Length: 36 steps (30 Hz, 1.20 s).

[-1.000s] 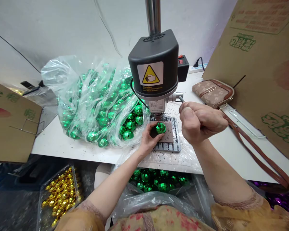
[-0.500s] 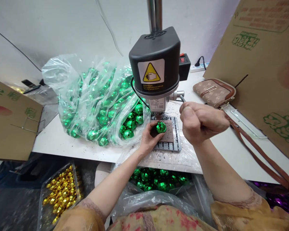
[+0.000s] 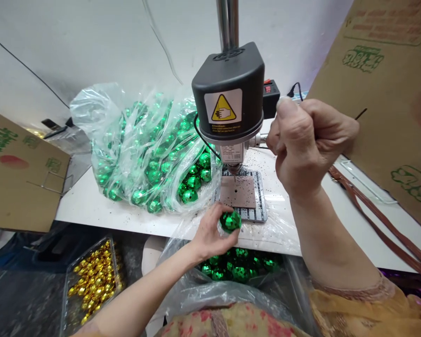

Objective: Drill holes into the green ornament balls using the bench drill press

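My left hand (image 3: 214, 234) pinches a shiny green faceted ball (image 3: 230, 221) between thumb and fingers, just in front of the drill press base plate (image 3: 261, 206). On that plate lies a brown square pad (image 3: 245, 192) with a small dark hole and scattered shavings. The bench drill press (image 3: 229, 91) stands above, its bit (image 3: 235, 177) pointing down at the pad. My right hand (image 3: 305, 145), raised at the machine's right side, is closed around the feed lever; the fingers hide most of the lever.
A clear plastic bag (image 3: 126, 145) of green balls lies left of the drill press. Below the table edge sits another bag of green balls (image 3: 240, 267). A tray of gold balls (image 3: 94, 281) is at lower left. Cardboard boxes (image 3: 382, 107) flank the table; a brown strap (image 3: 379, 220) lies right.
My left hand has drawn the green ball off the pad toward me, over the table's front edge. My right hand has risen with the lever, and the drill no longer meets the ball.
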Motion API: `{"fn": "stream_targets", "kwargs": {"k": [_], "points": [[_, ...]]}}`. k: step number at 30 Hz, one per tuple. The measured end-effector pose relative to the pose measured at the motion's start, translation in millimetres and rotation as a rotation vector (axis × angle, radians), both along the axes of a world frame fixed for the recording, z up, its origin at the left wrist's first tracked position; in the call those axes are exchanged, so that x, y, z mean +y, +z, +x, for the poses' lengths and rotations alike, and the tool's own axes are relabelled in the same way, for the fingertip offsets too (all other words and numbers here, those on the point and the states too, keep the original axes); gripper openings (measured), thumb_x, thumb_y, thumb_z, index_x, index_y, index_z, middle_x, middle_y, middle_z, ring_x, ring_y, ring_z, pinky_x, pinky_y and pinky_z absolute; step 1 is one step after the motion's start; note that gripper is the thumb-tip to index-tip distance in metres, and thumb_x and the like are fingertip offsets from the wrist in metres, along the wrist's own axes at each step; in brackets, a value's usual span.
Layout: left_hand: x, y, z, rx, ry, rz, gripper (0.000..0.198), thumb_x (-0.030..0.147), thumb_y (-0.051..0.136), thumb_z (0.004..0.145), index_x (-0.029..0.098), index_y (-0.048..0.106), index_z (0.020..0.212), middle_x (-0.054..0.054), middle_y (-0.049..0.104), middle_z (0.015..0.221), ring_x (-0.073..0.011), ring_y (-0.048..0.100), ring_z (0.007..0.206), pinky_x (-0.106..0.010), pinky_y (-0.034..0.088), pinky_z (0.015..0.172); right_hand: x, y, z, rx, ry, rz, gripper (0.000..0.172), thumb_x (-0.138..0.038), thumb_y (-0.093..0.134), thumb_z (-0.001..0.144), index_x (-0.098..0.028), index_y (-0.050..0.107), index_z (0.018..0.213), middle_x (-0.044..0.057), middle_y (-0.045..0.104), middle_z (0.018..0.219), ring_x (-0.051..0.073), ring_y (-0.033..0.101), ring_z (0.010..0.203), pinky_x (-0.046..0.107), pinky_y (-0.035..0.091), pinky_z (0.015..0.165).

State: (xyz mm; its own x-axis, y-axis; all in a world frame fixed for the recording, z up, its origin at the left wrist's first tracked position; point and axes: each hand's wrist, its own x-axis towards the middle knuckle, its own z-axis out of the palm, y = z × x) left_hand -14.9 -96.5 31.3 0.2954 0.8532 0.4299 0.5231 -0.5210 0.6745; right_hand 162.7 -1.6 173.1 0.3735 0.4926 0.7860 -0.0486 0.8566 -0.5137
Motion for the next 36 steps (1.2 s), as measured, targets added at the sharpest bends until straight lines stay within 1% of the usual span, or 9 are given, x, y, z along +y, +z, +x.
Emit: {"fn": "stream_targets", "kwargs": {"k": [4,8,11,14,19,25,27,32,36], "points": [[12,11.2,-27,0.088,0.038,0.093,0.02,0.027,0.065,0.09,0.021,0.063,0.109,-0.007,0.068,0.101,-0.0215,0.066,0.093,-0.035,0.053,0.083,1,1.5,-1,0.021,0.016,-0.003,0.055,-0.043,0.071,0.086,-0.022,0.035,0.05,-0.003,0.031,0.046,0.01,0.029,0.043,0.035,0.019,0.047],[83,3.0,-56,0.214,0.278,0.17,0.02,0.011,0.054,0.091,0.02,0.066,0.104,-0.009,0.068,0.104,-0.0242,0.065,0.1,-0.039,0.051,0.088,-1,1.2,-1,0.032,0.049,-0.003,0.053,-0.043,0.071,0.086,-0.023,0.036,0.05,-0.003,0.03,0.046,0.011,0.03,0.043,0.036,0.021,0.048],[129,-4.2,-65,0.45,0.261,0.093,0.034,0.009,0.067,0.082,0.02,0.067,0.114,-0.012,0.067,0.114,-0.0302,0.062,0.109,-0.044,0.05,0.095,-1,1.1,-1,0.033,0.056,0.006,0.053,-0.043,0.07,0.086,-0.023,0.036,0.05,-0.003,0.027,0.046,0.011,0.029,0.043,0.035,0.021,0.046],[147,-7.6,-63,0.554,0.229,0.037,0.041,0.007,0.07,0.077,0.019,0.067,0.117,-0.01,0.065,0.11,-0.0303,0.063,0.104,-0.043,0.051,0.091,0,0.8,-1,0.021,0.046,0.015,0.054,-0.043,0.07,0.087,-0.023,0.034,0.051,-0.004,0.027,0.045,0.01,0.029,0.043,0.035,0.021,0.046],[132,-4.8,-65,0.352,0.314,0.085,0.045,0.014,0.074,0.077,0.02,0.063,0.121,-0.008,0.06,0.109,-0.0254,0.064,0.099,-0.038,0.053,0.086,3,-0.5,-1,0.007,0.014,0.051,0.055,-0.037,0.068,0.089,-0.021,0.032,0.051,-0.005,0.026,0.045,0.007,0.029,0.042,0.032,0.02,0.045],[81,21.2,-51,-0.012,0.33,0.168,0.046,0.021,0.078,0.076,0.022,0.066,0.121,-0.008,0.06,0.113,-0.0242,0.06,0.109,-0.039,0.051,0.097,3,0.1,-2,0.003,-0.001,0.076,0.054,-0.035,0.068,0.089,-0.02,0.031,0.051,-0.004,0.028,0.045,0.007,0.03,0.041,0.032,0.021,0.045],[60,29.1,-35,-0.24,0.267,0.007,0.043,0.027,0.078,0.079,0.024,0.066,0.12,-0.008,0.063,0.116,-0.0229,0.062,0.109,-0.037,0.052,0.096,2,0.7,-2,0.002,-0.011,0.063,0.056,-0.039,0.068,0.088,-0.021,0.03,0.051,-0.004,0.028,0.045,0.008,0.029,0.041,0.033,0.021,0.045],[33,34.1,2,-0.994,0.044,-0.761,0.044,0.041,0.068,0.088,0.027,0.057,0.129,-0.006,0.071,0.107,-0.019,0.07,0.084,-0.037,0.058,0.081,0,0.2,-1,-0.015,-0.032,0.013,0.058,-0.048,0.067,0.088,-0.022,0.03,0.053,-0.004,0.026,0.045,0.01,0.031,0.043,0.034,0.022,0.047],[42,31.0,10,-1.175,0.019,-1.026,0.044,0.039,0.074,0.082,0.022,0.058,0.119,-0.007,0.072,0.099,-0.0219,0.073,0.081,-0.039,0.06,0.08,0,-1.2,0,-0.011,-0.022,-0.003,0.057,-0.049,0.068,0.087,-0.022,0.031,0.053,-0.003,0.028,0.046,0.011,0.03,0.044,0.035,0.023,0.048]]}}
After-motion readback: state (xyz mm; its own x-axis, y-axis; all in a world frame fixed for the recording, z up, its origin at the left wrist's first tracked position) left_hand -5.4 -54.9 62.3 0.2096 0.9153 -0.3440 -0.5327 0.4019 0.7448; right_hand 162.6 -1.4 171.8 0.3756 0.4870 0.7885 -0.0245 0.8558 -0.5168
